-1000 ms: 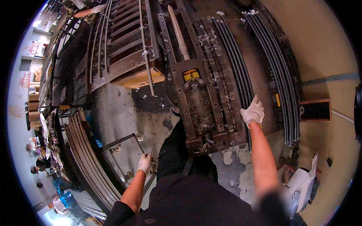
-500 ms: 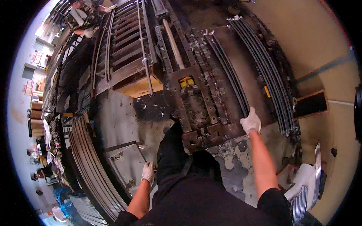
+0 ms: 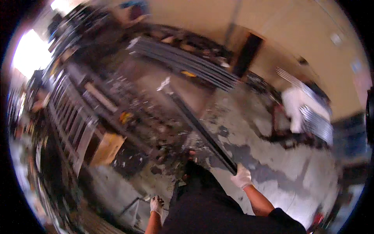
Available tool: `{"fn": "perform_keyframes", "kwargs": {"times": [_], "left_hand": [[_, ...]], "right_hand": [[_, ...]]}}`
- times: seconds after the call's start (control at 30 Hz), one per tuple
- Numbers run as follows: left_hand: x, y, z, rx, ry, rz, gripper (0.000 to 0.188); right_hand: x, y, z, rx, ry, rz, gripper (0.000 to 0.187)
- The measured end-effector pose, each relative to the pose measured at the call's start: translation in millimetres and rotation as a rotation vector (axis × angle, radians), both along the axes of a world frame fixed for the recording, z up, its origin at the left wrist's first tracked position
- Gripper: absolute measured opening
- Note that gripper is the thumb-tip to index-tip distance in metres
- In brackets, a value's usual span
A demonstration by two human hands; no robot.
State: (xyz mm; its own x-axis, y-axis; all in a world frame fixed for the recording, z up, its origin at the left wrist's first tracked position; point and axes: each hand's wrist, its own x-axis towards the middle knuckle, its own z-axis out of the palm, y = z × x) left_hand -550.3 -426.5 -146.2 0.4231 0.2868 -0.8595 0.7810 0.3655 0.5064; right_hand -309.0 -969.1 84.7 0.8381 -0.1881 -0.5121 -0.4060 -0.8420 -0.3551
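Note:
My right hand [image 3: 242, 176], in a pale glove, is wrapped round the near end of a small bundle of long dark metal bars [image 3: 198, 130]. The bars slant away to the upper left, and their far tips look whitish. Lower down on the left is my left hand [image 3: 156, 204], gloved too, with its fingers curled in close to a thin metal frame [image 3: 132, 206]. What those fingers hold, if anything, is hidden. Motion blurs much of the picture.
More dark bars [image 3: 187, 64] lie in a row near the tan wall. Leftward stand a slatted metal rack [image 3: 72, 123] and a wooden-coloured panel [image 3: 108, 149]. Shiny metal rods [image 3: 317, 124] and a white wrapped bundle [image 3: 293, 105] are at right. The grey floor [image 3: 269, 156] is patchy.
My view has swung to the right. The bars in my right hand have come away from the bench surface and now slant over the floor. My left hand remains low beside the frame, fingers curled.

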Motion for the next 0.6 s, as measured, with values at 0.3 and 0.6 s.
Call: {"fn": "perform_keyframes", "kwargs": {"times": [0.3,0.6], "left_hand": [[55,-69,17,-0.066,-0.139,-0.368,0.023],[60,-215,-27,0.885,-0.321,-2.5,0.052]], "right_hand": [[-204,-88,-4,-0.011,0.039,-0.222,0.073],[-308,-261,5,-0.067,0.036,-0.28,0.065]]}}
